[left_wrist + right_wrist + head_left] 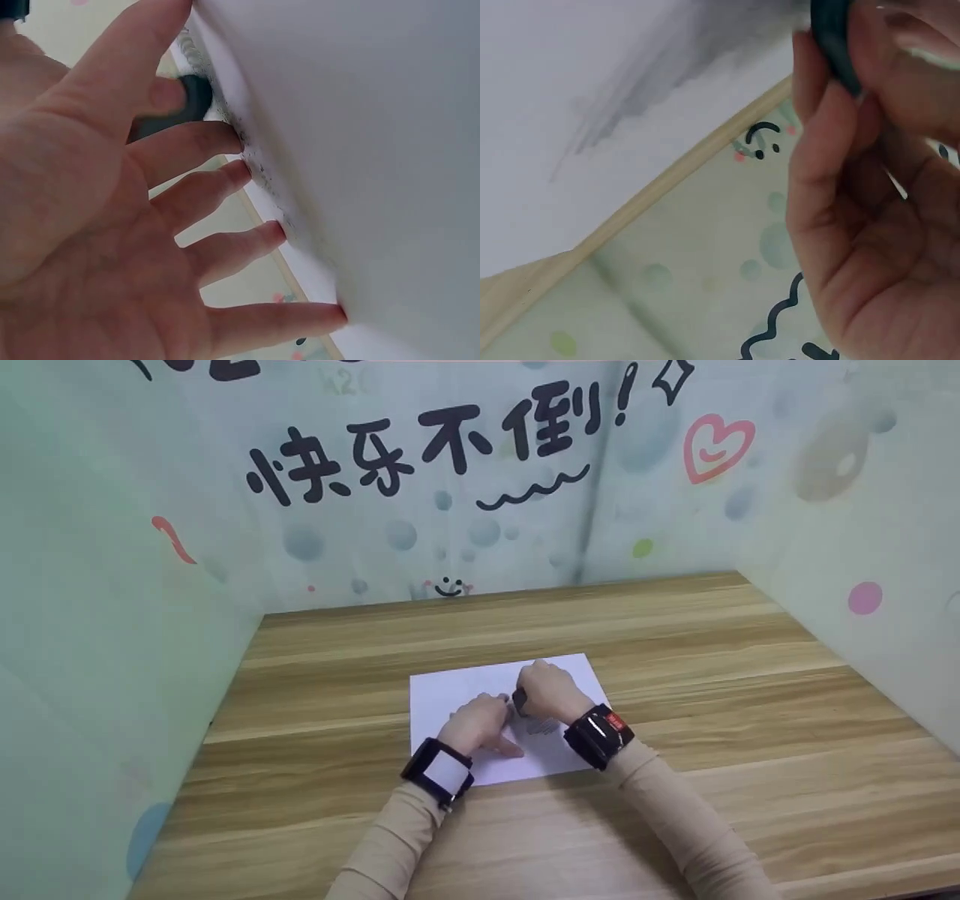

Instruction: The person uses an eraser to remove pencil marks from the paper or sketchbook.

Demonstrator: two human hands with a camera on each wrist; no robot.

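Black eraser rubs on white paper, low in the middle of the frame.

Fingers of the right hand (551, 690) are curled tight around the black eraser (520, 701), which touches the paper (465, 682) just beside a grey smudge (541, 726). To its left, the left hand (476, 724) lies flat with fingers straight and spread, pressing the sheet down on the wooden table (750, 660). If that flat hand lets go or slides, I think the paper could crinkle or rip under a hard rub. Rubbing could also smear the grey mark wider.
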